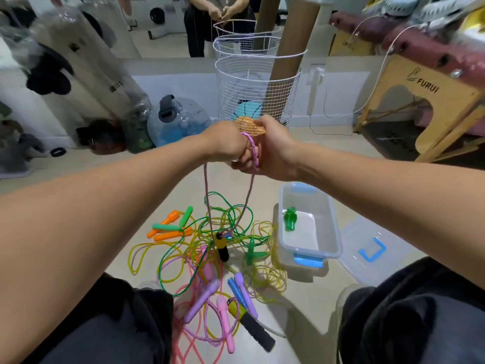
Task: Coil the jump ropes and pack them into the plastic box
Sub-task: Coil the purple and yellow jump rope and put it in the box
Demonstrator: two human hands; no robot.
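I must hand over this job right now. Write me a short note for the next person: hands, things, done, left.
Left hand and right hand are together, raised, both holding the purple rope; its loop hangs down to the pile.
Plastic box is open on the floor, with one green rope inside. Its lid lies beside it.
Left: finish this rope, then the tangled pile.

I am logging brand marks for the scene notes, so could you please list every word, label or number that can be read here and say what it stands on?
"FURUI", with a small leaf-like logo beside it: on the side panel of the wooden bench at right.
Dark marks on the clear-wrapped white rolls at left: too blurred to read.
Faint printing on the water jug: too small to read.
Nothing readable on the plastic box or the jump ropes.
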